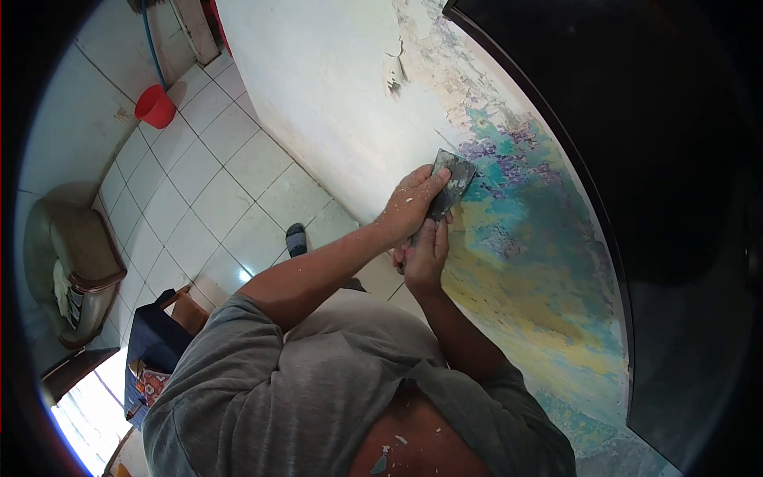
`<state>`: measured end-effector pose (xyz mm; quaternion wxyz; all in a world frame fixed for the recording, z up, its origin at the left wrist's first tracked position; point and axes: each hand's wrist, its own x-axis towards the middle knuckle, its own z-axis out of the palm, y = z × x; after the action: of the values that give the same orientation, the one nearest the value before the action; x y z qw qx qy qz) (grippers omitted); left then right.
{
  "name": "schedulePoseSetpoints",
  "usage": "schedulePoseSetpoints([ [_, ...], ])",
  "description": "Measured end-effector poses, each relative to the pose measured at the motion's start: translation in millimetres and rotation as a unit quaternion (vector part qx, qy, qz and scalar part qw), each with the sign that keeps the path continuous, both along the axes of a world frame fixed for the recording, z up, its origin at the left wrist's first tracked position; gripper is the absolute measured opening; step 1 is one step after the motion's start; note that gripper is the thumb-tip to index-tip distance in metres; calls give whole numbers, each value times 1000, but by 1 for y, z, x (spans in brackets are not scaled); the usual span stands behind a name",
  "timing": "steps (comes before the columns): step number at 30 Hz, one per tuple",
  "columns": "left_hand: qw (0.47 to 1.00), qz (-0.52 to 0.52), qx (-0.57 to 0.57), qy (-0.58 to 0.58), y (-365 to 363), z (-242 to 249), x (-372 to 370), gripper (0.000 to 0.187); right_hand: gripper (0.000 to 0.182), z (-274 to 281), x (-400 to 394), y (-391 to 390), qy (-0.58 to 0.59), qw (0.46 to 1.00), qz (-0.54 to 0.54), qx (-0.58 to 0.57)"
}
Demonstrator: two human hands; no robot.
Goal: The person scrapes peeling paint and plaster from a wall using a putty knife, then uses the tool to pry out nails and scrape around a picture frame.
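A flat grey scraper (pixel 455 184) with a worn, paint-smeared blade is held against the wall (pixel 342 87). My left hand (pixel 415 199) grips the blade, its thumb pressed flat on the face and the other fingers mostly behind it. Just below, my right hand (pixel 427 253) is closed around the lower end of the scraper, where the handle is largely hidden by the fingers. The blade's upper edge meets the line between white paint and an exposed patch of teal, purple and yellow layers (pixel 517 230). White flecks dot my left hand and forearm.
A big black panel (pixel 683 199) borders the wall on the right. Loose paint (pixel 395 71) curls off higher up. On the tiled floor (pixel 199 175) are a red bucket (pixel 155 107), a brown armchair (pixel 87 246) and a dark-covered item (pixel 155 338). Paint chips (pixel 380 463) lie on my chest.
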<state>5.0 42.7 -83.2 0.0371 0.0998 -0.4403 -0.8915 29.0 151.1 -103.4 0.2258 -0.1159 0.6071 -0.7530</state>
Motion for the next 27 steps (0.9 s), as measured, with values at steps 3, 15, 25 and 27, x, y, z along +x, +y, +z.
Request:
schedulePoseSetpoints([
  [3,1000,1,3,17,0,-5,-1,38,22,-5,-1,-2,11,1000,-7,-6],
  [15,998,21,18,49,11,-21,-4,39,23,2,2,10,48,998,17,21],
  [25,999,33,9,31,6,-14,-2,43,19,11,11,8,8,999,-1,42],
  [27,961,141,-223,89,10,-26,-9,44,20,19,-7,3,21,999,18,47],
])
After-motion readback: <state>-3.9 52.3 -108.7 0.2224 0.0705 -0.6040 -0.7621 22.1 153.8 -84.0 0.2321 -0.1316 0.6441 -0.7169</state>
